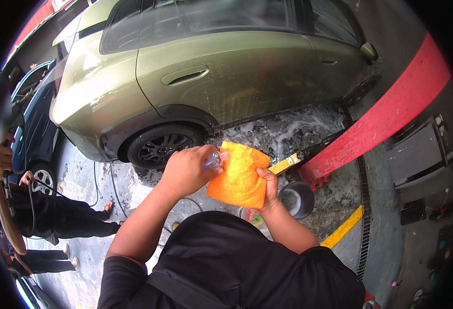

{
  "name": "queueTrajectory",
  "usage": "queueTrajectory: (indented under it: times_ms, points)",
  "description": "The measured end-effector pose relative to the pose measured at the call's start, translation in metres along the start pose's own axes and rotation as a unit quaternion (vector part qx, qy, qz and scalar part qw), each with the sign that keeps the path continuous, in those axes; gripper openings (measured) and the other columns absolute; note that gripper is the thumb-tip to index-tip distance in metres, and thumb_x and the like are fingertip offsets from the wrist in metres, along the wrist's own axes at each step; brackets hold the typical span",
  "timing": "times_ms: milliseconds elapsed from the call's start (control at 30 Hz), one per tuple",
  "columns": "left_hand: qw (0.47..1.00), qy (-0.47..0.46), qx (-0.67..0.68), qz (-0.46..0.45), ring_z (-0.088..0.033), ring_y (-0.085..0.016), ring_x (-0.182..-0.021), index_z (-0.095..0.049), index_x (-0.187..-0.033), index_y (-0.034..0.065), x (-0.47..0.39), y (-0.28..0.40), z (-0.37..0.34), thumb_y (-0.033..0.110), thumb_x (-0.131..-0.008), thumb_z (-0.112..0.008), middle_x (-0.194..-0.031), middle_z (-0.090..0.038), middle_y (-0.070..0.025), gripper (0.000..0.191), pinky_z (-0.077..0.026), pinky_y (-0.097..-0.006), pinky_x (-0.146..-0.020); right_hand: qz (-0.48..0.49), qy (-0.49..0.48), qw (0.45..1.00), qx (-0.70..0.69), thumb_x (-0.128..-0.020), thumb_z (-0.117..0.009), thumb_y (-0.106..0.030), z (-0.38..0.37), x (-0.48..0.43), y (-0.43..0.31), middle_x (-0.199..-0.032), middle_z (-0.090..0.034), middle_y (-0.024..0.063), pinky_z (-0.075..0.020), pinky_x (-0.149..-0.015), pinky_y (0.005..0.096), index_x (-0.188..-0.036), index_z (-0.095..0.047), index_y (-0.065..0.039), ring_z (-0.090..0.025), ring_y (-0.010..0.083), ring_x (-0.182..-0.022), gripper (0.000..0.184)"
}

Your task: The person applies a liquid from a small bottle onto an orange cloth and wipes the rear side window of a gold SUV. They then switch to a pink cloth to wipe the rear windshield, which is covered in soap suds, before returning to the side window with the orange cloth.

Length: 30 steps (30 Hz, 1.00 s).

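Observation:
My left hand grips a small clear plastic bottle, tipped sideways. Its neck is against or just over the left edge of an orange microfibre cloth; whether liquid comes out cannot be seen. With the thumb on top, my right hand holds the cloth spread at its right side, the other fingers hidden beneath. Both hands are in front of my chest. Beyond them stands a wet olive-green car, its rear wheel just past my left hand.
A red post with a yellow metal arm rises at the right. Beside my right forearm is a dark bucket. A drain grate crosses the wet, foamy floor. Hoses and people are at the left, near a dark blue car.

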<state>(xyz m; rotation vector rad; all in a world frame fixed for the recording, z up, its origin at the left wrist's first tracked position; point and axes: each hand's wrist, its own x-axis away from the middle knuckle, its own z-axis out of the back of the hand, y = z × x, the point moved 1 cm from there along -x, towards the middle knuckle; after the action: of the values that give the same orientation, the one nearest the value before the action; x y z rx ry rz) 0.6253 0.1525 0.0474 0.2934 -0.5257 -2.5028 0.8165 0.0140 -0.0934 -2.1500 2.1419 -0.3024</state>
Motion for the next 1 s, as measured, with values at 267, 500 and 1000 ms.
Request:
queueTrajectory:
  times_ms: [267, 500, 1000]
  points:
    - [0.997, 0.011, 0.062, 0.038, -0.075, -0.038, -0.1, -0.068, -0.13, 0.0103, 0.0, -0.005, 0.001, 0.036, -0.093, -0.082, -0.106, -0.076, -0.0168, 0.048, -0.058, -0.0457, -0.089, 0.008, -0.018, 1.0, -0.021, -0.092, -0.069, -0.028, -0.003, 0.004, 0.003, -0.151, -0.062, 0.0244, -0.048, -0.119, 0.0574, -0.158, -0.047, 0.001, -0.063, 0.0414, -0.136, 0.075]
    - [0.958, 0.069, 0.276, 0.028, -0.075, -0.031, -0.092, -0.065, -0.137, 0.0091, 0.001, -0.022, -0.034, 0.035, -0.096, -0.084, -0.102, -0.076, -0.0171, 0.052, -0.058, -0.0412, -0.085, 0.076, -0.054, 0.995, 0.035, -0.096, -0.07, -0.046, -0.023, -0.003, 0.01, -0.158, -0.056, 0.0201, -0.0454, -0.121, 0.0567, -0.163, -0.042, -0.005, -0.057, 0.039, -0.143, 0.084]
    - [0.862, 0.162, 0.43, 0.212, -0.061, -0.015, -0.106, -0.053, -0.146, 0.0086, 0.145, -0.19, -0.104, 0.016, -0.097, -0.083, -0.117, -0.065, -0.0056, 0.058, -0.052, -0.0338, -0.096, 0.098, -0.09, 0.99, 0.047, -0.095, -0.071, -0.048, -0.057, -0.091, -0.034, -0.163, -0.052, 0.0158, -0.0396, -0.121, 0.0702, -0.164, -0.044, -0.015, -0.051, 0.0433, -0.149, 0.082]
